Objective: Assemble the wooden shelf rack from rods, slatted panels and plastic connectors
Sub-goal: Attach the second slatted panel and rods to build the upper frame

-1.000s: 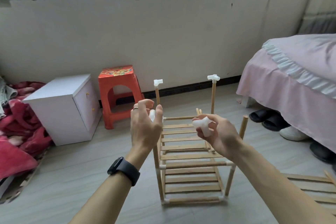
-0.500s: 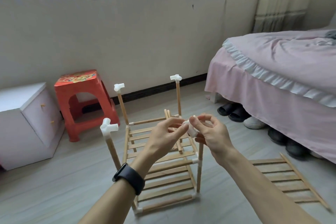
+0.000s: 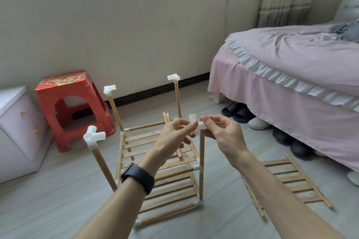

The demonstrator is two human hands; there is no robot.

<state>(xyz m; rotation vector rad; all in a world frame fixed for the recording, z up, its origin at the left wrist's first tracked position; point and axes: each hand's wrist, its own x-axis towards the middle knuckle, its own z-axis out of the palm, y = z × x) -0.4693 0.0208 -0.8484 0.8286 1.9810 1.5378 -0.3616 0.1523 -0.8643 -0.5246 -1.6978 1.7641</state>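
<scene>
Shelf rack (image 3: 167, 213): part-built, standing on the floor at mid-view, with two slatted tiers and four uprights.

- Fitted connectors, three: near-left connector (image 3: 94, 136) at 9 o'clock of your hands, far-left connector (image 3: 109, 89) at 10, far-right connector (image 3: 173, 77) at 12.
- Fourth connector (image 3: 192, 117): white, held at the top of the near-right upright (image 3: 201, 153). Whether it is fully seated cannot be told.
- Left hand (image 3: 174, 136): fingertips pinching the connector's near side.
- Right hand (image 3: 223, 134): thumb and forefinger pinching its other end.
- Step in hand, by judgement: capping the last upright.
- Next move calls for lining the socket square over the rod end, then pressing straight down while the post is steadied, with the side sockets facing the neighbouring posts.
- Stock remaining: loose rods (image 3: 166, 117) lying on the upper tier; spare panel (image 3: 287, 182) on the floor at 4 o'clock of the rack.
</scene>
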